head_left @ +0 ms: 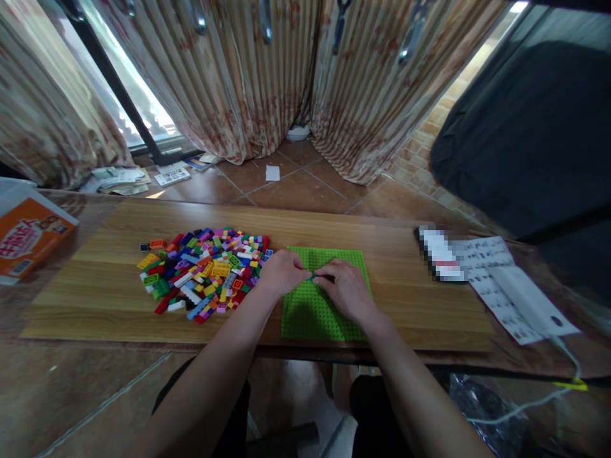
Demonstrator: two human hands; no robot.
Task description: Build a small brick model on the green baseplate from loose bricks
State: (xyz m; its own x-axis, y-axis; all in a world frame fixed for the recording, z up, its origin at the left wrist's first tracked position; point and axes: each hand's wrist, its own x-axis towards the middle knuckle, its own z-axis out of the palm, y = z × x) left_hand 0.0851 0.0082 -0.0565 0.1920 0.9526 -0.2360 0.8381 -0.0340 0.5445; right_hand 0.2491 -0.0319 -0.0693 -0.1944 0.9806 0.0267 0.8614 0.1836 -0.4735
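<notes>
Both hands meet over the green studded baseplate (324,318), which lies on the wooden board. My left hand (282,272) comes in from the left with its fingers pinched at a small dark green piece (311,275), seemingly a toy brick. From the right, my right hand (347,287) has its fingertips closed on the same piece. Fingers cover most of it, so its shape and whether it touches the studs cannot be made out. Just left of my left hand spreads a heap of loose colourful toy bricks (210,270).
The wooden board (405,318) carries everything. On its right lie a phone-like object (442,254), blurred out, and a printed sheet (491,254) with a white device (525,296) and cable. An orange and white package (31,235) stands at far left. Curtains (214,76) hang behind.
</notes>
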